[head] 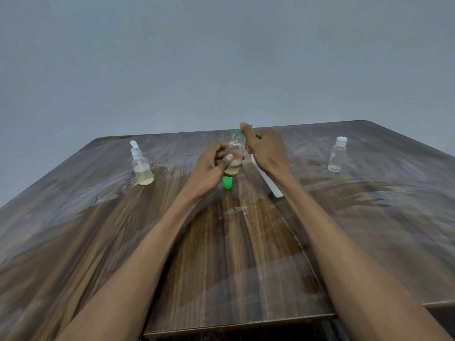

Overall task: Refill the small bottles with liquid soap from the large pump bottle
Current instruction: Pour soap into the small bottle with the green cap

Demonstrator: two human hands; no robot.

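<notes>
Two hands mid-desk: left hand (213, 166) grasps small clear plastic bottle (234, 157), part-filled; right hand (264, 150) clenches green-nozzled pump head (246, 131). Light, likely soap-slick; hold around the body. Green cap (227, 182) below.

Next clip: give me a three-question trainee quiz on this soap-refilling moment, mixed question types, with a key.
1. True or false: the green cap sits on the small bottle in the left hand.
2. What does the right hand hold? A) a green-nozzled pump with its white tube B) a sponge C) a spoon
3. Fill in: the bottle with a white flip cap stands at the table's far ____ side.

Key: 1 false, the cap lies on the table; 2 A; 3 right.
</notes>
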